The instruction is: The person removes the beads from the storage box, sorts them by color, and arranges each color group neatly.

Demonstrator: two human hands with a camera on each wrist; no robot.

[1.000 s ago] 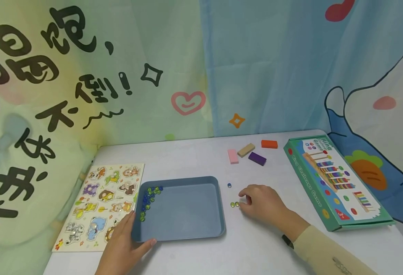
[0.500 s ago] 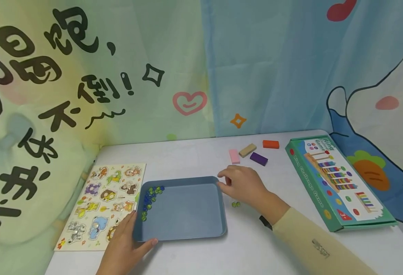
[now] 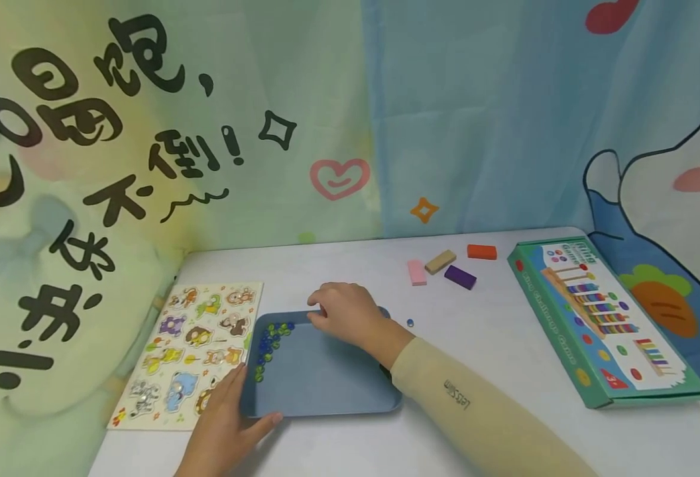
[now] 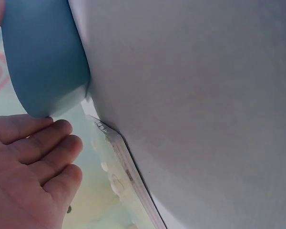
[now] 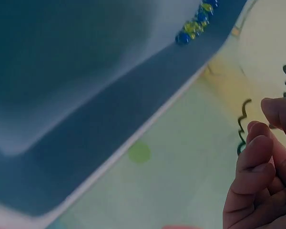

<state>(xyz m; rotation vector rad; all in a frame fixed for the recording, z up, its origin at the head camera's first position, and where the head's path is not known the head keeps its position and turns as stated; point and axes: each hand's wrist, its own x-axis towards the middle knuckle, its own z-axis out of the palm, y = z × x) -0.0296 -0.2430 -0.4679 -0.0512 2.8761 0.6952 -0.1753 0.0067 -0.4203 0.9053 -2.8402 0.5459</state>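
My left hand (image 3: 221,424) rests at the near left corner of a blue-grey tray (image 3: 326,387), fingers along its left side and thumb by the front edge. In the left wrist view its relaxed fingers (image 4: 52,148) touch the tray's outer wall (image 4: 47,57). Blue and yellow-green glass marbles (image 3: 269,341) lie in a band along the tray's left side. Above the tray's back part hovers my right hand (image 3: 350,315), thumb and fingers bent toward each other. I cannot tell whether a marble is between its fingertips. One blue marble (image 3: 410,323) lies on the table right of the tray.
An animal puzzle board (image 3: 195,351) lies left of the tray. At the back right are pink (image 3: 417,272), wooden (image 3: 440,262), purple (image 3: 460,277) and orange-red (image 3: 482,252) blocks. A green game box (image 3: 609,321) lies at the right. A printed curtain (image 3: 278,79) hangs behind.
My right hand has moved left from beside the yellow-green marbles on the table to over the tray. Its forearm now covers where those marbles lay. The left hand keeps its place at the tray.
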